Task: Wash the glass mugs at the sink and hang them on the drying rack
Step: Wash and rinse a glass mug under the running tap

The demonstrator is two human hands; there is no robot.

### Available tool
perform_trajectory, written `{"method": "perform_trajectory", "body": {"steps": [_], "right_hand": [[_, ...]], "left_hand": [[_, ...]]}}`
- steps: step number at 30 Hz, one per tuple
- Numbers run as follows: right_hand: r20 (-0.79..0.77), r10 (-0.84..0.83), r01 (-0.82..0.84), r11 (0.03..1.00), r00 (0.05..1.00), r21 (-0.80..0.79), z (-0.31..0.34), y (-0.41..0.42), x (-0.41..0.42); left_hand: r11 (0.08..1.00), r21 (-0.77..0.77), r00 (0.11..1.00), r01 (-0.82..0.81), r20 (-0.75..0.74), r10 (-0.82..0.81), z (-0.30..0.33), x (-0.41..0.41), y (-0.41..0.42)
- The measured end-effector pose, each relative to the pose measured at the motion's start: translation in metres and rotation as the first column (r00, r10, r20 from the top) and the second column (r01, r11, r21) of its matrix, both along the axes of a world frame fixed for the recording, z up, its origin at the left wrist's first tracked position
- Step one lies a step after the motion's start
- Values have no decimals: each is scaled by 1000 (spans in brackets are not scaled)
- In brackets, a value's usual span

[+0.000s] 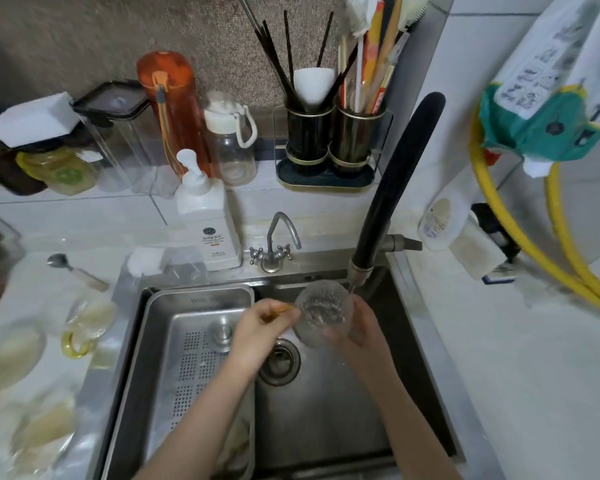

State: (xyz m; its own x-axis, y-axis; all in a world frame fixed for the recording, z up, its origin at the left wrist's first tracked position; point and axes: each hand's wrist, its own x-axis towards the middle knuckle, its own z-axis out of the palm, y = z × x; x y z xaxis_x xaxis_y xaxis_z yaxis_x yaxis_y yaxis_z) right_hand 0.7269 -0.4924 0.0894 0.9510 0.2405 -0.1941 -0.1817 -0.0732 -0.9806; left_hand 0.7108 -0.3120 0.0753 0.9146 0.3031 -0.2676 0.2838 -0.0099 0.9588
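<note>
Head view: right hand (355,329) gripping mug (323,308), left hand (262,327) pinching its handle, under spout (359,275), mid-sink (413,393); soap-bottle (210,220) label unreadable.

Glass mug (321,311) above sink (326,427), perforated tray (194,341) to its left.

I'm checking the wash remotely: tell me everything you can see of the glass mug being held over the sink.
The glass mug is clear, textured glass, tilted with its mouth toward the camera, over the sink near the drain. The left hand pinches its amber handle; the right hand cups its far side. It sits just under the black faucet spout. Water flow is unclear.
</note>
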Motion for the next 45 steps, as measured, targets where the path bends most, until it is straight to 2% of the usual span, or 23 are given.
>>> {"method": "perform_trajectory", "body": {"steps": [5, 7, 13, 16, 19, 24, 28, 31, 35, 37, 39, 45], "right_hand": [[20, -57, 59, 994, 998, -96, -3, -23, 7], [36, -98, 101, 991, 995, -83, -15, -26, -6], [51, -29, 35, 992, 998, -120, -19, 3, 1], [61, -22, 33, 982, 998, -188, -11, -15, 13], [74, -35, 44, 990, 997, -133, -19, -23, 4], [51, -13, 17, 995, 999, -94, -14, -7, 17], [42, -47, 51, 995, 998, -85, -20, -29, 15], [90, -55, 62, 995, 994, -78, -33, -23, 2], [116, 66, -55, 994, 991, -97, -25, -1, 11], [150, 66, -46, 990, 986, -137, -16, -4, 22], [184, 43, -17, 990, 982, -142, -11, -9, 26], [56, 86, -82, 995, 995, -63, -21, -5, 15]], "left_hand": [[991, -135, 999, 18, -45, -24, 3, 11, -29], [991, -125, 996, 45, -68, -54, -4, -1, -30], [988, -153, 996, -32, -92, 18, -8, 7, 2], [979, -201, 997, 18, -68, -32, -6, 17, -19], [978, -204, 996, 51, -67, -66, -13, 9, -18], [965, -261, 998, -37, -51, 24, -15, 15, -3], [959, -285, 999, 13, -38, -25, -14, 17, -27], [968, -250, 998, 30, -49, -44, -20, 8, -16], [982, -185, 996, -35, -81, 21, -19, 15, 4], [993, -117, 997, -13, -79, 4, -15, 21, -4], [992, -123, 997, -10, -79, 0, -17, 21, -16], [997, -20, 990, -74, -125, 71, -20, 8, -15]]}}
